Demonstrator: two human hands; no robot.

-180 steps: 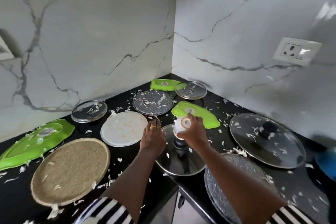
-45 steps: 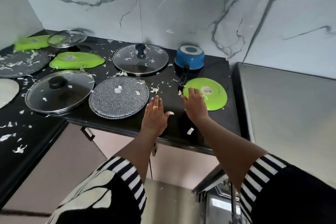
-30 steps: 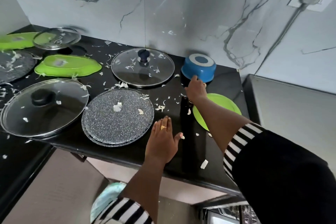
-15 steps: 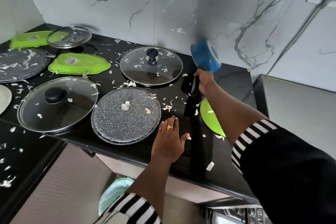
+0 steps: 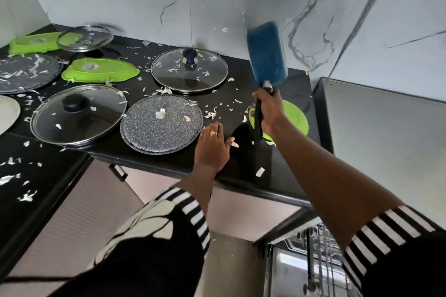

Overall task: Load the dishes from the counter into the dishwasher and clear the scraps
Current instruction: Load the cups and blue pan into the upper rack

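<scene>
My right hand [image 5: 269, 109] grips the black handle of a small blue saucepan [image 5: 266, 54], which is lifted off the counter and tipped on its side, blurred. Under that hand lies a round green plate [image 5: 295, 117]. My left hand [image 5: 212, 146] rests flat on the black counter [image 5: 241, 164] with fingers spread, beside a speckled grey plate [image 5: 161, 125]. Two glass lids [image 5: 189, 70] [image 5: 78, 117] and white scraps [image 5: 211, 113] lie on the counter. The dishwasher rack [image 5: 313, 255] shows at the bottom right.
Further left lie green oval lids [image 5: 100, 72] [image 5: 33, 42], a small glass lid [image 5: 85, 37], another speckled plate [image 5: 24, 72] and a white plate edge [image 5: 7, 113]. A steel surface [image 5: 381, 132] adjoins the counter on the right. Marble walls stand behind.
My right hand took the blue saucepan by its handle and raised it off the counter, tipping it. My left hand stayed flat on the counter.
</scene>
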